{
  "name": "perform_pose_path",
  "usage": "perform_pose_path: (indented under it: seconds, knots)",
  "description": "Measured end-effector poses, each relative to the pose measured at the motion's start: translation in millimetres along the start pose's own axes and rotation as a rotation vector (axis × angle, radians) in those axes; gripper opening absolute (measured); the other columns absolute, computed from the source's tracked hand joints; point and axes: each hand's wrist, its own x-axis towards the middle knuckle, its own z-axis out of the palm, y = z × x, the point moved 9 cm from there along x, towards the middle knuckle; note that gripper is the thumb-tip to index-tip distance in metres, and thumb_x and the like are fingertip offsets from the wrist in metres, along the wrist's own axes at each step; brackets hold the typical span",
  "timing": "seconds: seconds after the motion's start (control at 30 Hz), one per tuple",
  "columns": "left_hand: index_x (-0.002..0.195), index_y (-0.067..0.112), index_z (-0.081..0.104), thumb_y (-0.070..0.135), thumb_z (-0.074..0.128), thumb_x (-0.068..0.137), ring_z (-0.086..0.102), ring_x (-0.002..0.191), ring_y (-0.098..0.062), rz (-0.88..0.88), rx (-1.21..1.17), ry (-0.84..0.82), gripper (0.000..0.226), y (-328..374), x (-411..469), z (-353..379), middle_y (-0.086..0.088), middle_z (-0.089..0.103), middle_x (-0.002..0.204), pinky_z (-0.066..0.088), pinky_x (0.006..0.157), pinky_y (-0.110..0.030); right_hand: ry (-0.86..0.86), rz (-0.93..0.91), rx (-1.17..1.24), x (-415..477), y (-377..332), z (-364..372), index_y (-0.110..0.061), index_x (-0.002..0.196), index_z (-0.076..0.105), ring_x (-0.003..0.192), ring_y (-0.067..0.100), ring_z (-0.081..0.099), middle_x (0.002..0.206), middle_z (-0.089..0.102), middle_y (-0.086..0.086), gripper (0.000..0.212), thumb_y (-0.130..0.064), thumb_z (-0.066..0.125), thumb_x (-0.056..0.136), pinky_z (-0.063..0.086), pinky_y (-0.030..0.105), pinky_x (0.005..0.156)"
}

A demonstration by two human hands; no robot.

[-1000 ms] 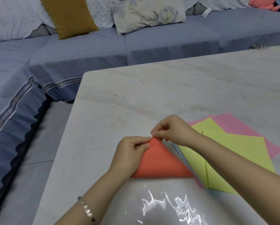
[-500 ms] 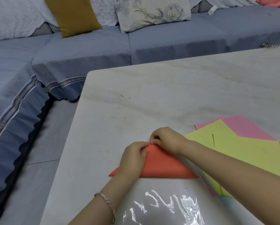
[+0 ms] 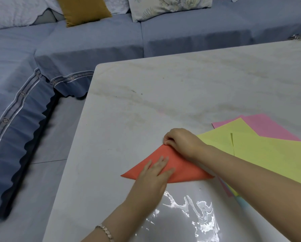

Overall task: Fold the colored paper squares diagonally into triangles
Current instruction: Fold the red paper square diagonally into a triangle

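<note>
Orange triangle (image 3: 186, 172): folded paper, lower centre of frame, on the marble table (image 3: 163, 88). Left hand (image 3: 153, 175): flat on it, fingers straight, pressing. Right hand (image 3: 179, 142): fingers curled, pinching its top corner. Yellow sheets (image 3: 259, 154) over pink sheet (image 3: 268, 126), right side. Clear plastic sleeve (image 3: 190, 215), bottom centre; contents cannot be told.

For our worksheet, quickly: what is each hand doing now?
Left hand: open, pressing flat on the orange paper.
Right hand: closed, pinching the paper's top corner.
</note>
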Motion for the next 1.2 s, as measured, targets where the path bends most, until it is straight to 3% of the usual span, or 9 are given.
perform_pose_path:
  seconds: [0.27, 0.4, 0.53, 0.63, 0.7, 0.8, 0.9, 1.03, 1.2]
  knots:
    - [0.114, 0.02, 0.05, 0.005, 0.036, 0.066, 0.043, 0.083, -0.015, 0.106, 0.105, 0.114, 0.053, 14.8, -30.5, -15.3, 0.005, 0.042, 0.098, 0.035, 0.09, -0.033, 0.003, -0.01, 0.001, 0.3, 2.6, 2.8, -0.011, 0.092, 0.065, 0.096, 0.022, 0.055, 0.102, 0.063, 0.006, 0.02, -0.013, 0.046, 0.09, 0.042, 0.033, 0.082]
    - [0.114, 0.018, 0.051, 0.004, 0.035, 0.065, 0.042, 0.079, -0.015, 0.073, 0.115, 0.095, 0.053, 14.9, -36.7, -16.9, 0.007, 0.044, 0.096, 0.038, 0.087, -0.029, 0.006, -0.017, -0.007, 1.3, 3.6, 4.7, -0.011, 0.092, 0.066, 0.095, 0.023, 0.055, 0.101, 0.063, 0.006, 0.02, -0.012, 0.046, 0.09, 0.043, 0.035, 0.083]
    - [0.103, 0.015, 0.069, 0.006, 0.037, 0.067, 0.043, 0.077, -0.015, 0.022, 0.113, 0.103, 0.049, 15.5, -33.9, -19.2, 0.004, 0.061, 0.086, 0.041, 0.081, -0.028, -0.021, 0.005, 0.007, 2.0, 3.3, 3.2, -0.011, 0.094, 0.066, 0.1, 0.025, 0.055, 0.103, 0.062, 0.006, 0.017, -0.013, 0.05, 0.088, 0.044, 0.037, 0.086]
    - [0.102, 0.016, 0.071, 0.008, 0.037, 0.066, 0.046, 0.08, -0.013, -0.005, 0.113, 0.08, 0.05, 16.1, -35.3, -20.1, 0.006, 0.065, 0.084, 0.051, 0.082, -0.03, 0.245, -0.11, -0.172, -16.1, -24.4, -29.8, -0.008, 0.106, 0.065, 0.104, 0.03, 0.055, 0.108, 0.06, 0.01, 0.023, -0.011, 0.056, 0.085, 0.044, 0.036, 0.087]
    - [0.104, 0.016, 0.07, 0.009, 0.037, 0.065, 0.046, 0.081, -0.013, -0.023, 0.092, 0.074, 0.051, 15.4, -36.3, -19.9, 0.006, 0.065, 0.085, 0.051, 0.085, -0.032, 0.462, -0.258, -0.329, -52.1, -58.1, -42.5, -0.009, 0.086, 0.071, 0.083, 0.029, 0.063, 0.088, 0.066, 0.009, 0.02, -0.008, 0.054, 0.075, 0.048, 0.034, 0.077]
    - [0.106, 0.016, 0.065, 0.007, 0.038, 0.064, 0.044, 0.078, -0.013, -0.034, 0.047, 0.092, 0.051, 15.2, -35.6, -22.3, 0.006, 0.059, 0.088, 0.041, 0.092, -0.03, 0.374, -0.362, -0.424, -98.7, -73.3, 4.3, -0.016, 0.065, 0.064, 0.064, 0.022, 0.056, 0.067, 0.058, -0.001, 0.012, -0.014, 0.053, 0.065, 0.04, 0.031, 0.067]
    - [0.099, 0.011, 0.07, 0.009, 0.038, 0.065, 0.046, 0.08, -0.013, -0.041, 0.041, 0.096, 0.047, 14.7, -35.3, -24.1, 0.003, 0.063, 0.089, 0.038, 0.09, -0.029, 0.295, -0.308, -0.406, -122.7, -52.8, 42.8, -0.016, 0.078, 0.07, 0.068, 0.02, 0.059, 0.073, 0.062, -0.002, 0.02, -0.023, 0.052, 0.074, 0.048, 0.03, 0.067]
    - [0.099, 0.009, 0.072, 0.008, 0.037, 0.068, 0.047, 0.084, -0.014, -0.057, 0.085, 0.093, 0.046, 14.6, -34.6, -23.1, -0.001, 0.069, 0.085, 0.037, 0.091, -0.031, 0.423, -0.276, -0.383, -131.2, -45.7, 44.4, -0.01, 0.089, 0.071, 0.079, 0.022, 0.06, 0.082, 0.066, 0.001, 0.029, -0.026, 0.049, 0.079, 0.038, 0.027, 0.081]
    - [0.097, 0.009, 0.072, 0.008, 0.037, 0.067, 0.046, 0.083, -0.014, -0.058, 0.122, 0.09, 0.047, 18.6, -33.7, -22.8, 0.0, 0.069, 0.084, 0.044, 0.088, -0.032, 0.523, -0.228, -0.33, -148.6, -35.2, 36.5, -0.009, 0.086, 0.069, 0.079, 0.023, 0.056, 0.079, 0.063, 0.002, 0.025, -0.02, 0.047, 0.085, 0.037, 0.028, 0.08]
